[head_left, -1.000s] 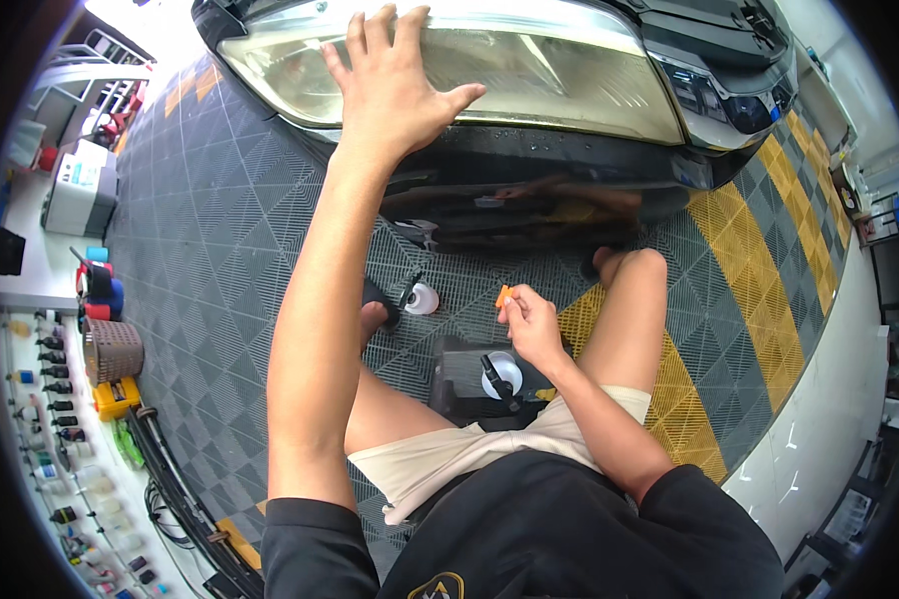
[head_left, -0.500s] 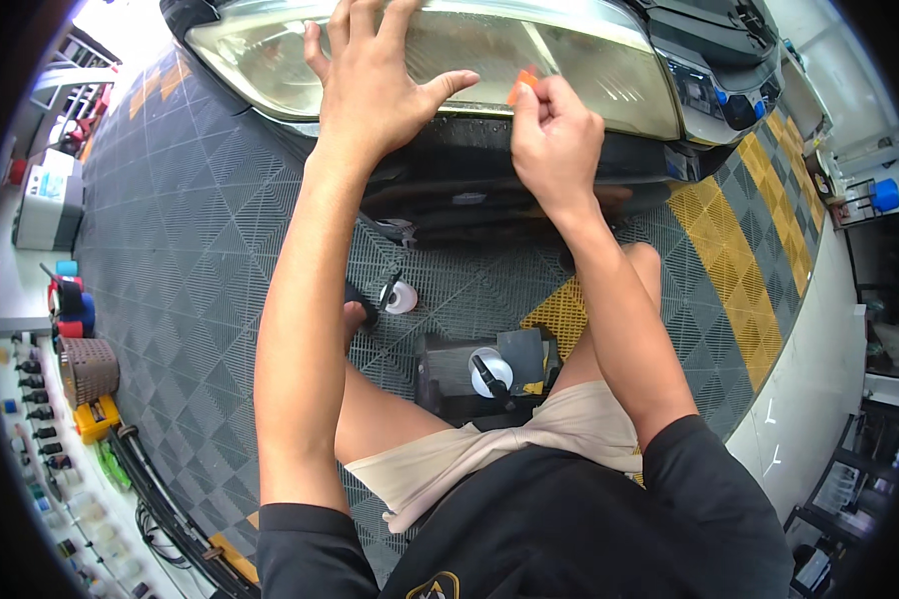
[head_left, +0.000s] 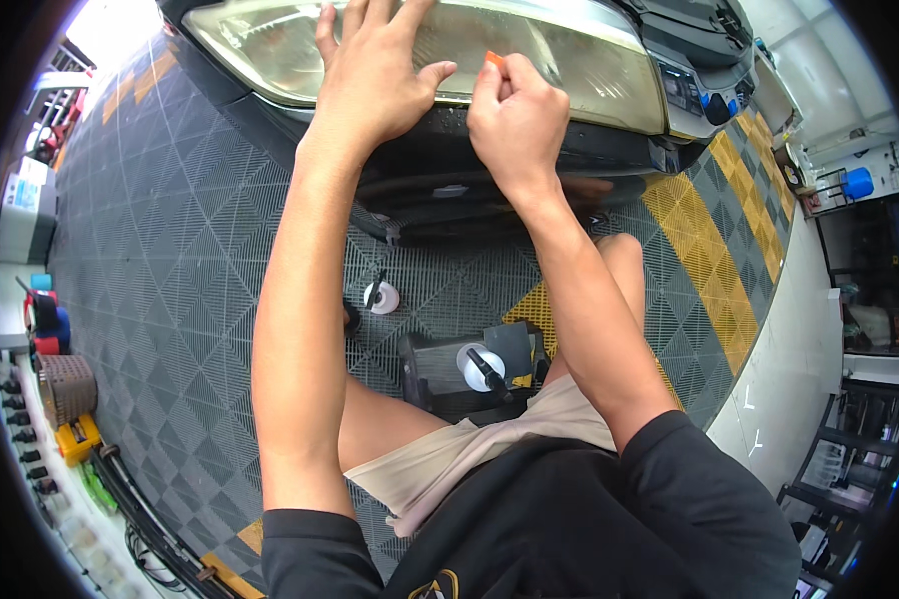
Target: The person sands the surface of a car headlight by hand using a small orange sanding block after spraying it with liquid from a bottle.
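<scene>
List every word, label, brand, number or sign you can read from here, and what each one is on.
None can be read in this view.
Emblem on the black shirt: cut off by the lower edge, unreadable.
Bottles at lower left: any labels too small and blurred.
Grey-and-white box at left: any markings too blurred.
Headlight and orange piece in the right hand: no lettering visible.

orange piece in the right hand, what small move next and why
I'd probably lay the orange piece on the headlight and slide it in one short, light stroke: the right hand pinches it at that yellowish cover, though contact is unclear, and the left hand is spread over the same cover, to one side.
</scene>
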A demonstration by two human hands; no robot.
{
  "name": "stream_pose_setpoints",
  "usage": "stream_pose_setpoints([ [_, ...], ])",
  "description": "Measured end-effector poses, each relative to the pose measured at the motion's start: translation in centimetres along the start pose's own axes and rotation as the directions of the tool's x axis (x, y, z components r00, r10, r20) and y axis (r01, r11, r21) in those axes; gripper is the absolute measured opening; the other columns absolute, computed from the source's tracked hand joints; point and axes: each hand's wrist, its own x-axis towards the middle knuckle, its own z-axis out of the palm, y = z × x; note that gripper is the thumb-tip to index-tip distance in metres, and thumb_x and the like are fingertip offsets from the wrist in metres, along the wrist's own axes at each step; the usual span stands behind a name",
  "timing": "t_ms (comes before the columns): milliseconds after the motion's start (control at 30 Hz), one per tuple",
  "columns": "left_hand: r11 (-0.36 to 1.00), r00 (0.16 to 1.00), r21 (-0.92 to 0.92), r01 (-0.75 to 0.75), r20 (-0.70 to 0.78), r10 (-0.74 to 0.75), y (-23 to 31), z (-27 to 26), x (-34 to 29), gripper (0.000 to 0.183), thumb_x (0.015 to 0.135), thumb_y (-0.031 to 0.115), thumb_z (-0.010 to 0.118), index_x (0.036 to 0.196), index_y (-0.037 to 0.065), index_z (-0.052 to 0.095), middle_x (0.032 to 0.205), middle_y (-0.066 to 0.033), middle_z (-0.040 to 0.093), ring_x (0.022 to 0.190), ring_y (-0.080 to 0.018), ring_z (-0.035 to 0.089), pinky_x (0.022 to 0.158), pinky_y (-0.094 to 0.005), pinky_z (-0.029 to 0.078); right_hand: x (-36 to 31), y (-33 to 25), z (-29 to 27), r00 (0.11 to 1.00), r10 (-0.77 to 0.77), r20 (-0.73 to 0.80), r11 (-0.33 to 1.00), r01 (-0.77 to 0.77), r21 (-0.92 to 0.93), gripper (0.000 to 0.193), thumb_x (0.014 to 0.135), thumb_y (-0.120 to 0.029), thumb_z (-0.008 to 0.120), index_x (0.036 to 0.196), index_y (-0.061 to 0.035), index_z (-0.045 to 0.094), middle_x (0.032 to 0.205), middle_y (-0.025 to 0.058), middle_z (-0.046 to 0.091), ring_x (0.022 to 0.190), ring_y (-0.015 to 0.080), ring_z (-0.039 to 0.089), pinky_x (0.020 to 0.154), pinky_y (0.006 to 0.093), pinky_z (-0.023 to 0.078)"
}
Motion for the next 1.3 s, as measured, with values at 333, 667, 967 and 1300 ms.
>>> stream_pose_setpoints([
  [333,0.999,0.998,-0.006,-0.043,-0.035,0.043,-0.5,-0.3,-0.1,0.078,0.084,0.021,0.084,0.154,0.013,0.050,0.158,-0.0192,0.048,0.150,-0.0418,0.039,0.127,-0.0590,0.025,-2.8,-0.4,1.2,0.998,-0.056,0.031,0.995,0.058,-0.083,0.021,0.096,-0.014,0.068,0.078,-0.0055,0.063,0.061,0.0191,0.065,0.056,0.0416,0.068,0.053,0.0514,0.053],
  [667,0.998,0.997,-0.002,-0.057,-0.042,0.057,-0.6,-0.1,0.0,0.076,0.083,0.019,0.085,0.151,0.013,0.054,0.155,-0.0185,0.051,0.148,-0.0404,0.042,0.126,-0.0572,0.027,-0.9,-1.2,1.6,0.997,-0.067,0.034,0.996,0.069,-0.057,0.021,0.097,-0.020,0.066,0.080,-0.0070,0.064,0.061,0.0184,0.065,0.057,0.0433,0.068,0.056,0.0526,0.053],
  [967,0.997,0.996,0.033,-0.075,-0.049,0.077,-0.1,0.4,0.3,0.077,0.082,0.022,0.087,0.151,0.011,0.053,0.153,-0.0202,0.051,0.147,-0.0422,0.043,0.125,-0.0567,0.028,-0.1,3.3,-2.7,0.991,0.066,-0.115,0.992,-0.078,-0.103,0.025,0.098,-0.018,0.066,0.077,-0.0061,0.064,0.059,0.0161,0.065,0.053,0.0375,0.067,0.053,0.0476,0.051],
  [1300,0.983,0.989,0.148,-0.113,-0.080,0.126,-2.0,1.7,0.6,0.074,0.091,0.031,0.081,0.158,0.033,0.051,0.166,-0.0039,0.046,0.159,-0.0300,0.032,0.130,-0.0572,0.016,0.7,3.3,-3.1,0.991,0.045,-0.123,0.993,-0.057,-0.101,0.022,0.099,-0.015,0.062,0.079,-0.0062,0.062,0.062,0.0176,0.066,0.055,0.0391,0.068,0.054,0.0495,0.052],
])
